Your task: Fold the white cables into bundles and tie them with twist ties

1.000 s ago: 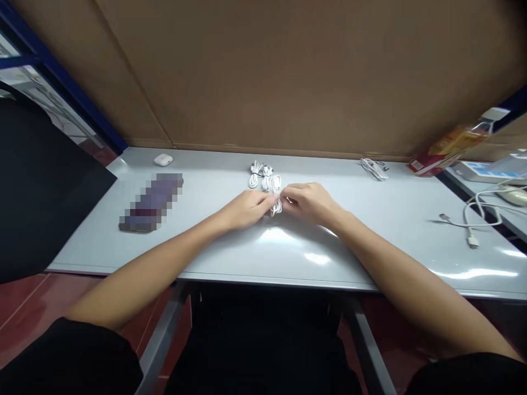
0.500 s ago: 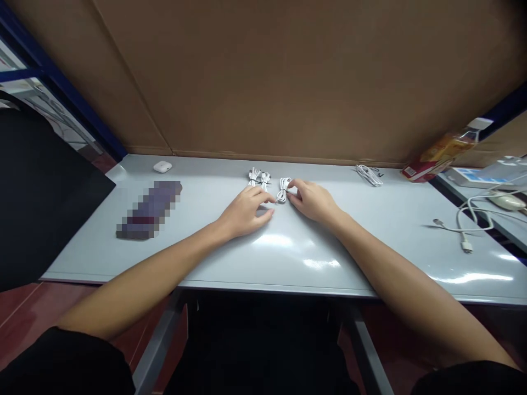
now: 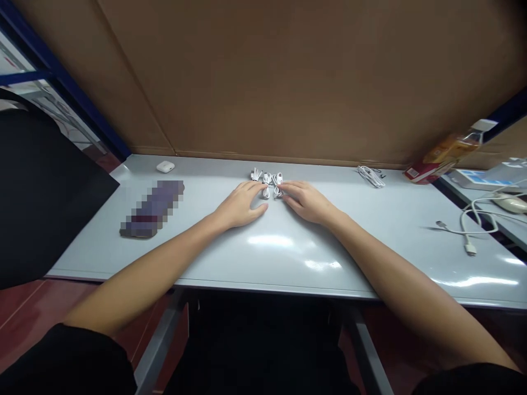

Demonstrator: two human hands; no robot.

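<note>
Three white cable bundles, each tied round the middle with a dark tie, lie side by side on the grey table (image 3: 230,258). The left bundle (image 3: 256,174) is partly hidden behind my left hand (image 3: 242,205), whose fingers are stretched out along that side of the group. At the centre is the middle bundle (image 3: 267,180), close to my left fingertips. My right hand (image 3: 308,202) lies with fingers extended against the right bundle (image 3: 278,180). Both hands rest low over the table, thumbs apart from the fingers, with nothing gripped.
Further right lies another coiled white cable (image 3: 370,176), near a bottle (image 3: 465,141) and a red carton (image 3: 428,165). A loose white cable (image 3: 470,248) hangs over the right side. At left are a white earbud case (image 3: 165,166) and a pixelated object (image 3: 153,209).
The right bundle has moved left, beside the middle one, and turned more upright. My right hand has followed it left with its fingers straightened. My left hand has shifted slightly left.
</note>
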